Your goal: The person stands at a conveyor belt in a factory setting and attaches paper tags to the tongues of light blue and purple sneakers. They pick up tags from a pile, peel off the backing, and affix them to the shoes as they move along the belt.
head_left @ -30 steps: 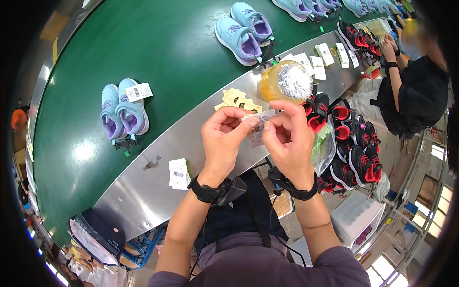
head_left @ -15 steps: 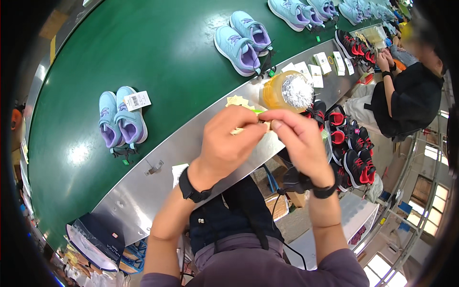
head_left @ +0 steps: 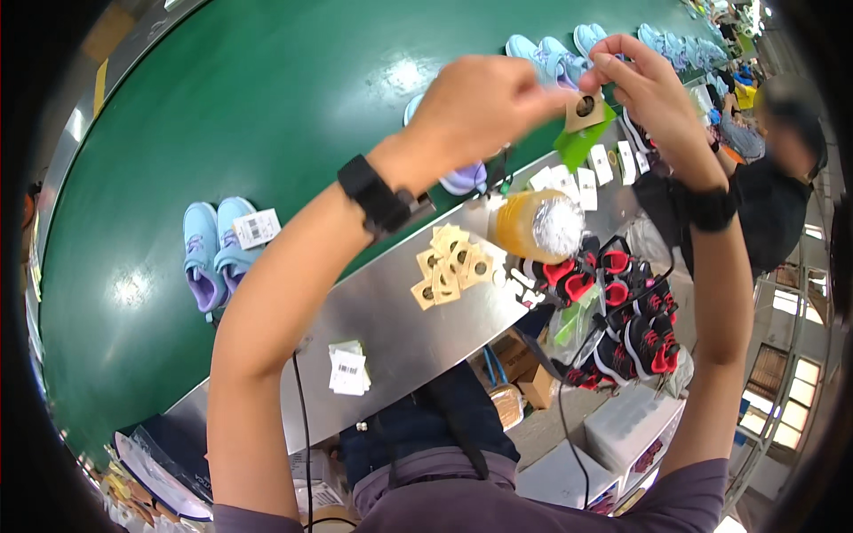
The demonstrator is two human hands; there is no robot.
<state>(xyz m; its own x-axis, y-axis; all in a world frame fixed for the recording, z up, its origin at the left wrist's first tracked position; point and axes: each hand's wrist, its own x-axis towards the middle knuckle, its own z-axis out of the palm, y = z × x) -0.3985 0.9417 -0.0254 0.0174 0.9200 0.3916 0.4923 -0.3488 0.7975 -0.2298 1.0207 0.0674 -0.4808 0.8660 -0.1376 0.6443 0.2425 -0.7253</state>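
Head | with right hand (head_left: 653,96), pinching tag (head_left: 583,112) by its top, half past 1; with left hand (head_left: 480,111), cannot tell blurred fingers' grip | around: jar (head_left: 530,226) at 2, labels (head_left: 348,369) at 7 | behind left hand: shoes (head_left: 464,180) at 12

- Left hand (head_left: 487,107): motion-blurred; whether its fingertips touch the tan card (head_left: 584,110), unclear.
- Blue shoes (head_left: 466,180) behind it: mostly hidden.
- Print on white tag (head_left: 257,228): too small.
- Purple sleeves (head_left: 689,497): cut by lower edge.

the tag (head_left: 584,112) is tan and dark-spotted, the card (head_left: 582,143) bright green, the shoes (head_left: 200,235) pale blue and lilac, the belt (head_left: 267,98) deep green.
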